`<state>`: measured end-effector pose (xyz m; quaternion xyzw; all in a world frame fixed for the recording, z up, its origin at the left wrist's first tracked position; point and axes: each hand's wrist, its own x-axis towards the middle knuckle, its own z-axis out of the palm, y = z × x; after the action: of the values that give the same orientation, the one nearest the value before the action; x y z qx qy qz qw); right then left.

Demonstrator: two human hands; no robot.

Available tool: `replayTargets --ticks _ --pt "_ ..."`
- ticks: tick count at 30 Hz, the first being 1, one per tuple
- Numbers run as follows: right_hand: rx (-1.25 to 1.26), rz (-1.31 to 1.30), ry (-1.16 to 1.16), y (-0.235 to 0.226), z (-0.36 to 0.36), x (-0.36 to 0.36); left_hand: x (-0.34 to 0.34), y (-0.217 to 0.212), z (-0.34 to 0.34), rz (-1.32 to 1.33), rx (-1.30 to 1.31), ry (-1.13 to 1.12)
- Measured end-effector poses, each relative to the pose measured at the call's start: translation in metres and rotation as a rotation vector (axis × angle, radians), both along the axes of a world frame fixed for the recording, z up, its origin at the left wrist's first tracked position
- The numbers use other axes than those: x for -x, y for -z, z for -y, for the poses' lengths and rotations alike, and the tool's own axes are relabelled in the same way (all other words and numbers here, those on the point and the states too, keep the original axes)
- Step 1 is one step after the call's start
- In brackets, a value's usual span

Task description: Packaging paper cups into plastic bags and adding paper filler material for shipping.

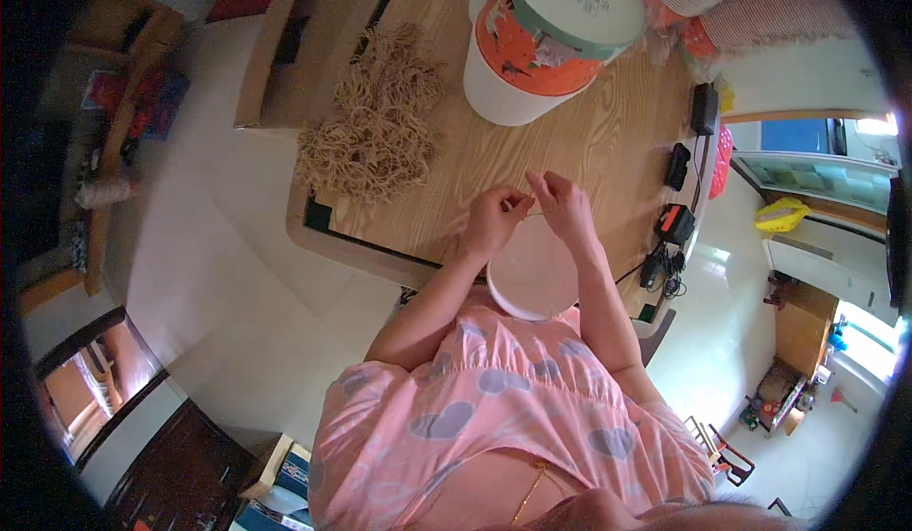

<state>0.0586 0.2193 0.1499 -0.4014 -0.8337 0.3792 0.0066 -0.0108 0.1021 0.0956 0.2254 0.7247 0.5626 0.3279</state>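
Observation:
Above the far rim of a round white tub (534,274), which sits at the table's near edge against my body, my two hands are close together. My left hand (496,220) is closed in a pinch, its fingertips pointing toward the other hand. Beside it, my right hand (564,212) is also closed, thumb and fingers pressed together. Whatever the fingertips hold is too small to make out. A loose heap of tan twine (375,123) lies ahead and to the left on the wood-grain table (446,213), apart from both hands.
A large white bucket (522,104) with an orange label and pale lid stands beyond my hands. Striped wrapped bundles (769,18) lie at the far right. Black adapters and cables (665,270) line the right table edge. A cardboard box (313,47) stands at the left.

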Motion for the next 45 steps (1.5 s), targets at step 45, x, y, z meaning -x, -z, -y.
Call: replayTargets --ticks 45 --pt "0.213 -0.121 -0.289 0.001 -0.031 -0.004 0.000 0.008 0.004 -0.007 -0.090 -0.012"
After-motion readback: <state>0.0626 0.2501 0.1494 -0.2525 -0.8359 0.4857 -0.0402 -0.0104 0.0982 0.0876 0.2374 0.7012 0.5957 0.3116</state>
